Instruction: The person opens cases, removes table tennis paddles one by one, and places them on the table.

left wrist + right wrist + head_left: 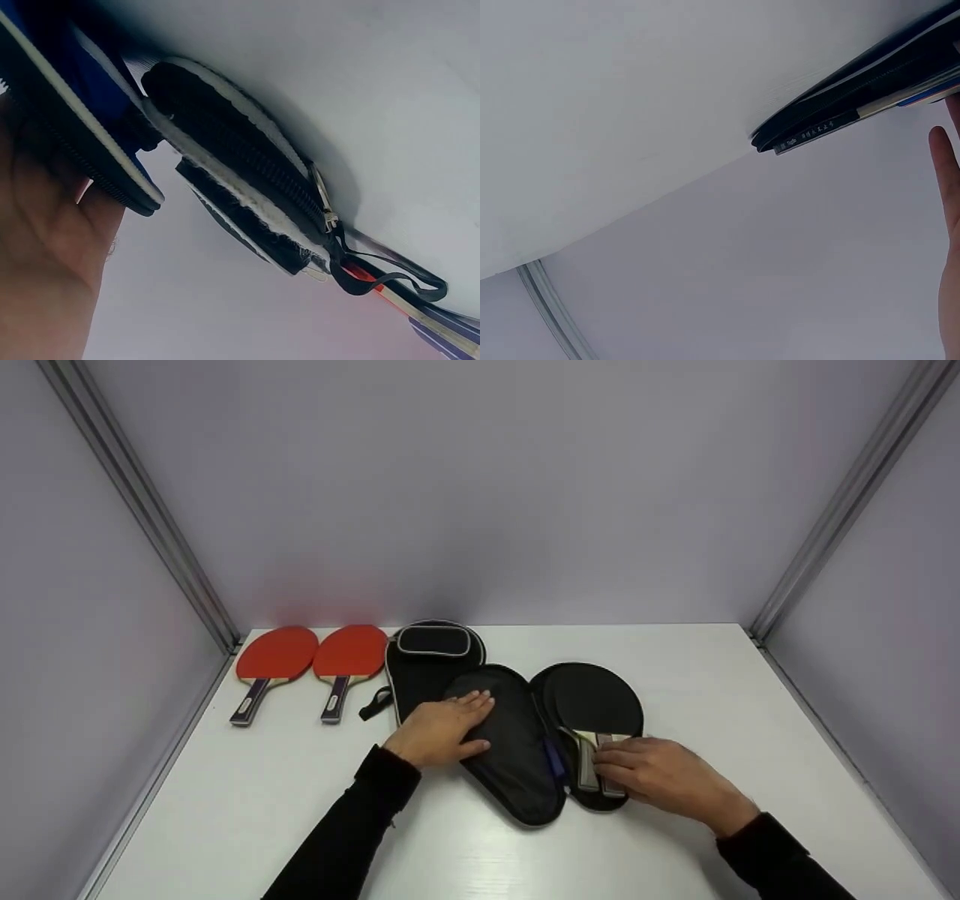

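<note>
A black paddle case lies unzipped, its flap folded out to the left. My left hand rests on that flap with fingers straight. In the other half lies a black-faced table tennis paddle, with two handles side by side below it. My right hand touches the right-hand handle with its fingertips, and its fingers look extended in the right wrist view. That view shows the stacked paddle edge over the case. Part of the handles is hidden under my right fingers.
A second black case with a front pocket lies behind the flap, partly covered by it. Two red paddles, a left one and a right one, lie at the back left. Grey walls enclose the white table.
</note>
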{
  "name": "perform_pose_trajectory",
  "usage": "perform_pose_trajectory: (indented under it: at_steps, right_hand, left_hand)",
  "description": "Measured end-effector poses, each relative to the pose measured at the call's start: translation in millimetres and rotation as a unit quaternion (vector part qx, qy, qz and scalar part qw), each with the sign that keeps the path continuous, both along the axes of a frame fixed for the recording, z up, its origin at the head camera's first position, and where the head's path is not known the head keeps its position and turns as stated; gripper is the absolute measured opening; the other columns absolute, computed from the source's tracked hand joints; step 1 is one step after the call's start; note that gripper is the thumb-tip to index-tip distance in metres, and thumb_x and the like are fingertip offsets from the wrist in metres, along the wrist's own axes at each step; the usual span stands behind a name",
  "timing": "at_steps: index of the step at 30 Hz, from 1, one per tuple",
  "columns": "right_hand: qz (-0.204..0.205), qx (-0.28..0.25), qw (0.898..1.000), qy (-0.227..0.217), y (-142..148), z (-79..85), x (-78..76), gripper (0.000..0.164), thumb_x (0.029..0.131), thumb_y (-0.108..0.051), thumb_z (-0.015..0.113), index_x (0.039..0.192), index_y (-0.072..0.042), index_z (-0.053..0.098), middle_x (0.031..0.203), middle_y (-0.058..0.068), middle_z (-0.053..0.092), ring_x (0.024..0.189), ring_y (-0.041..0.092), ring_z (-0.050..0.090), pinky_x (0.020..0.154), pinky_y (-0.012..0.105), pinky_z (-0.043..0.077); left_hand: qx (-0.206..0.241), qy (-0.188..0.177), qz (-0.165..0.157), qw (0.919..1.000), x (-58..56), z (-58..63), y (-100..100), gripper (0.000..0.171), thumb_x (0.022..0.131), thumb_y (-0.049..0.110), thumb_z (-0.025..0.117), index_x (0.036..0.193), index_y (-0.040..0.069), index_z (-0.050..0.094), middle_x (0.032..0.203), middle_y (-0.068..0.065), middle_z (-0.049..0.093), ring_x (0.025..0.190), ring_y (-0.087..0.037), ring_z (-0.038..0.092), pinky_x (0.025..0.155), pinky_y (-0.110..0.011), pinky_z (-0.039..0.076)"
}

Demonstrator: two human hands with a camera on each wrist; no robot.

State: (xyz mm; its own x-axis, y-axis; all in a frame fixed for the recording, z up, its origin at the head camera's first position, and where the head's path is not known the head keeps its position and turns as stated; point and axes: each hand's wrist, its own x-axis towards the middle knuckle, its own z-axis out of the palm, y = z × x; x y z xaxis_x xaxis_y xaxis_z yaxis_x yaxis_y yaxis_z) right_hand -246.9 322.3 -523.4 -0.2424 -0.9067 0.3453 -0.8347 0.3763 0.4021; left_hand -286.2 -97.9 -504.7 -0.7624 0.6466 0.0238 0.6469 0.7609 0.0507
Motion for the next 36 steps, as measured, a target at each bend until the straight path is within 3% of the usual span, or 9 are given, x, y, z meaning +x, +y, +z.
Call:
perform_pose_trajectory:
  at_steps: [8,16,23,26,32,36]
  right_hand:
    - [-0.007,-0.024,1.0,0.017,-8,9.6,-3.1,0.036,0.088,-0.015,0.097,0.121,-0.012,0.084,0.124,0.0,0.087,0.119,0.019,0.086,0.094,0.032,0.074]
    - [-0.066,-0.072,0.995,0.022,-11,28.7,3.3,0.047,0.083,-0.004,0.102,0.125,-0.005,0.08,0.13,0.01,0.085,0.118,0.026,0.087,0.082,0.036,0.075]
    - [-0.118,-0.126,0.984,0.03,-14,44.8,8.0,0.046,0.083,0.013,0.096,0.123,0.002,0.078,0.128,0.017,0.084,0.106,0.034,0.088,0.076,0.041,0.075]
    - [-0.155,-0.131,0.979,0.016,-12,52.7,11.7,0.047,0.085,0.018,0.092,0.128,0.005,0.077,0.131,0.02,0.084,0.104,0.037,0.088,0.076,0.044,0.075]
    - [-0.237,-0.126,0.962,-0.055,0,68.7,17.1,0.059,0.088,0.024,0.083,0.142,0.004,0.077,0.138,0.025,0.083,0.114,0.045,0.087,0.085,0.051,0.076]
    - [-0.243,-0.148,0.956,-0.075,11,71.3,12.7,0.06,0.09,0.023,0.081,0.144,-0.001,0.079,0.135,0.025,0.084,0.115,0.046,0.086,0.089,0.056,0.075]
  left_hand:
    - [0.002,-0.004,0.005,1.0,1.1,0.6,0,0.076,0.118,0.053,0.067,0.178,0.009,0.05,0.185,-0.009,0.052,0.171,-0.027,0.054,0.138,-0.047,0.052]
    - [0.001,-0.002,0.006,1.0,1.7,1.6,1,0.077,0.118,0.053,0.067,0.178,0.009,0.05,0.185,-0.01,0.052,0.171,-0.027,0.054,0.138,-0.047,0.052]
    - [0.0,-0.002,0.009,1.0,2.2,2.3,1,0.077,0.118,0.054,0.068,0.178,0.009,0.05,0.185,-0.01,0.052,0.171,-0.027,0.054,0.138,-0.046,0.052]
    - [-0.002,-0.002,0.007,1.0,1.3,1.4,2,0.077,0.117,0.053,0.068,0.178,0.008,0.051,0.185,-0.01,0.052,0.171,-0.027,0.054,0.138,-0.046,0.053]
    - [-0.001,-0.007,0.006,1.0,0.4,1.5,3,0.077,0.118,0.052,0.068,0.178,0.008,0.05,0.185,-0.01,0.051,0.172,-0.027,0.053,0.138,-0.046,0.052]
    - [0.002,-0.001,0.005,1.0,1.0,1.4,3,0.077,0.117,0.051,0.07,0.177,0.008,0.052,0.184,-0.011,0.054,0.17,-0.028,0.056,0.138,-0.046,0.053]
